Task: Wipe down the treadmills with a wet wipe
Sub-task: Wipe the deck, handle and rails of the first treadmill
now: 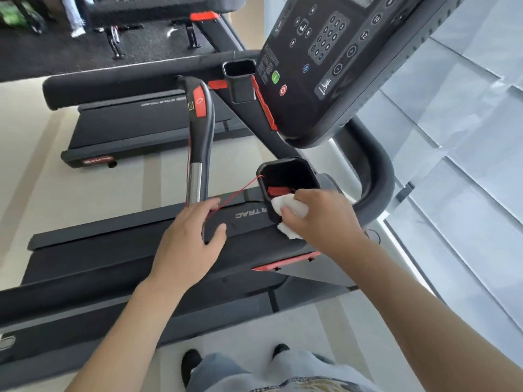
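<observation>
The treadmill [119, 244] fills the middle of the frame, all matte black plastic with red trim, and I'd say go around the angular cup holder [288, 176] at centre right in small firm strokes so the wipe gets into the corners. Left hand [188, 244] is relaxed, fingers resting flat on the smooth side rail with the thin red safety cord [240, 190] running under them, while the right hand [319, 219] grasps the crumpled white wet wipe [283, 203], pressed against the holder's lower rim

White letters "TRAC" appear upside down on the near treadmill's side rail [252, 215]. The console panel [325, 52] carries the numerals "10" and "12" beside its keypad.
</observation>
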A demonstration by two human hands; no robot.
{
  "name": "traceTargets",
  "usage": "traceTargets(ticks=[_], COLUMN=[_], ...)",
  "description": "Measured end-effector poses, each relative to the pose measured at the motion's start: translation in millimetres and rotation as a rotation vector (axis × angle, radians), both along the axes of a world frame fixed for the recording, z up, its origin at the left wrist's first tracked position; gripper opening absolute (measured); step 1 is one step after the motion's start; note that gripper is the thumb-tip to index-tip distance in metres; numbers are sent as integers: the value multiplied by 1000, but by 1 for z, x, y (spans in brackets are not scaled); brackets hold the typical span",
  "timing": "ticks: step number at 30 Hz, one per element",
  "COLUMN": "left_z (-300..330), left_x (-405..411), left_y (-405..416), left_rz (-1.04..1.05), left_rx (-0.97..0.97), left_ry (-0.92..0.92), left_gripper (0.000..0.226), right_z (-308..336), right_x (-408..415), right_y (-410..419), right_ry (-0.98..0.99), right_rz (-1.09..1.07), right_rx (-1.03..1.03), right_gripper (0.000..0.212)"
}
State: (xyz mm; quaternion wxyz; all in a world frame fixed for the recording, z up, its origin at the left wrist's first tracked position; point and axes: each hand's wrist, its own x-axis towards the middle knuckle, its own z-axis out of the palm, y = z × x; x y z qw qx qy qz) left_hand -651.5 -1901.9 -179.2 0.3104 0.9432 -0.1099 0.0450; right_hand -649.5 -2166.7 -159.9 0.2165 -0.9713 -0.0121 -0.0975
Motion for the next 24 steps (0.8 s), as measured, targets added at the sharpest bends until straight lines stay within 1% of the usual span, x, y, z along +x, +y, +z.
traceTargets(ticks=[2,4,7,9,12,14,17,20,24], left_z=[-3,-8,-14,-16,-15,-14,-14,-15,-15], left_x=[-15,-20,-21,-22,-31,-36,-43,-47,-53], left_y=[9,14,20,27,45,62,96,133,188], left_rz=[71,112,71,27,41,75,123,139,158], left_rx=[0,-74,-147,-155,-32,63,153,188,198], left_ry=[-8,-9,-77,-111,-147,-163,-168,-151,-131], left_gripper=[31,21,21,22,19,21,29,34,35], right_z=[-3,-4,-6,-9,-8,-9,-17,-27,-33], right_x=[-9,-15,-20,-18,-18,-20,-25,-25,-17], right_y=[-1,1,13,20,35,60,119,184,258], right_ry=[-31,-64,-118,-140,-163,-195,-234,-169,-154], right_rz=[16,22,-4,-10,8,54,188,259,318], right_rx=[35,58,32,-19,-79,-49,-5,-91,-64], right_gripper=[49,51,54,55,51,42,30,33,37])
